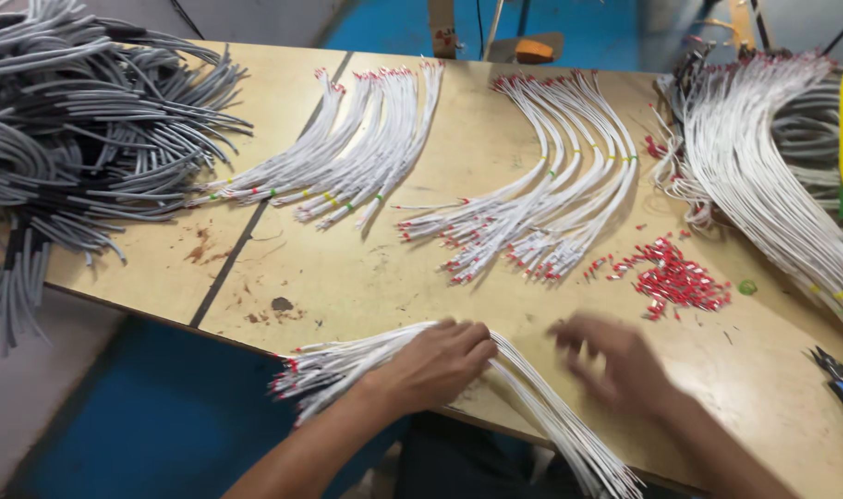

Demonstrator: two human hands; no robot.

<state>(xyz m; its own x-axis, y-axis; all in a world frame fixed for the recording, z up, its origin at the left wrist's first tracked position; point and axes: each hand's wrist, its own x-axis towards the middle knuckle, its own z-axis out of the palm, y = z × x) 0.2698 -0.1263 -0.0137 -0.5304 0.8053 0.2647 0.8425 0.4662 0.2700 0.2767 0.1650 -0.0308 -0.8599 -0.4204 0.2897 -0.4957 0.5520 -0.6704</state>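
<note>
Sorting a bundle of thin white wires at the near table edge.

The left hand (437, 362) lies palm-down, fingers curled, pinning the bundle of white wires with red-tipped ends (347, 362) against the pale wooden table (366, 277); steady pressure keeps strands aligned. The right hand (615, 362), blurred, hovers with fingers loosely spread, apparently empty, near the loose red terminals (677, 280).

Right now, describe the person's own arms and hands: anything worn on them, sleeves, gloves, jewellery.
Both are bare. The left hand wears no glove, and its forearm shows no sleeve up to the picture's edge. The right hand is blurred, but no glove or sleeve shows on it or its forearm. No watch or bracelet is visible on either wrist; rings on the fingers cannot be made out.
</note>
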